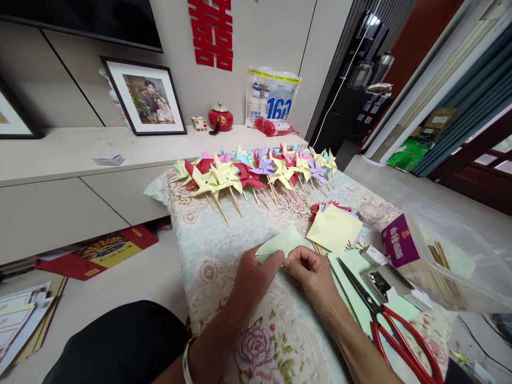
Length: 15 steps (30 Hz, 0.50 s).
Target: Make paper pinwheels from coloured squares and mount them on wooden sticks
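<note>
A pale green sheet of paper (286,239), partly folded in, is held up over the flowered tablecloth (224,298). My left hand (258,272) grips its left side, thumb on top. My right hand (310,269) pinches its lower right edge, thumb and finger pressed together. Just right of the hands lies a stack of coloured paper squares with a pale yellow square (335,228) on top. Scissors with red handles (386,314) lie on green paper to the right of my right arm. Whether a pin is between my right fingertips is hidden.
Several paper pinwheels on sticks (256,173) fill the table's far end. On the right stand a clear plastic bin (452,256) with wooden sticks, a small open box (384,282) of dark metal pieces and a round clear container (370,213). Behind runs a white cabinet (152,149).
</note>
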Each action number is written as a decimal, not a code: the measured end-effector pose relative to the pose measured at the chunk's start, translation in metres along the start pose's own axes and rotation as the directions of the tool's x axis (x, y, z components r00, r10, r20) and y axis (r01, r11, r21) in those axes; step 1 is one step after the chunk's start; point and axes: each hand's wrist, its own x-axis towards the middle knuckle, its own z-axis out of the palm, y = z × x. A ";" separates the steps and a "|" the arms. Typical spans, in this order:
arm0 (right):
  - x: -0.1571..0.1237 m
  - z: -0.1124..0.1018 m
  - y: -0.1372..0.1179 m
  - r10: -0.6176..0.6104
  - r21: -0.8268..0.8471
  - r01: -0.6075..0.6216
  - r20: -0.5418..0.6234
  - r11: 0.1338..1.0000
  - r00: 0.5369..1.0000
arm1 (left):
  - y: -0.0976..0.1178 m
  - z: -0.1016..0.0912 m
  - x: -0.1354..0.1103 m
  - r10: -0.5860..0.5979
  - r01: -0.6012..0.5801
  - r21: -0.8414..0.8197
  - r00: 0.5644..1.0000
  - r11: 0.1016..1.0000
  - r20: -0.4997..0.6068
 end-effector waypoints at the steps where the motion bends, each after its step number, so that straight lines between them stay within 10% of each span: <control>1: 0.000 0.000 0.000 -0.001 -0.001 0.001 0.002 1.000 1.000 | 0.000 0.001 0.001 -0.004 0.004 0.001 1.000 1.000 -0.003; 15: -0.001 0.001 -0.001 -0.014 -0.005 0.014 0.002 1.000 1.000 | -0.003 -0.001 0.003 -0.072 0.073 0.044 0.997 0.996 -0.026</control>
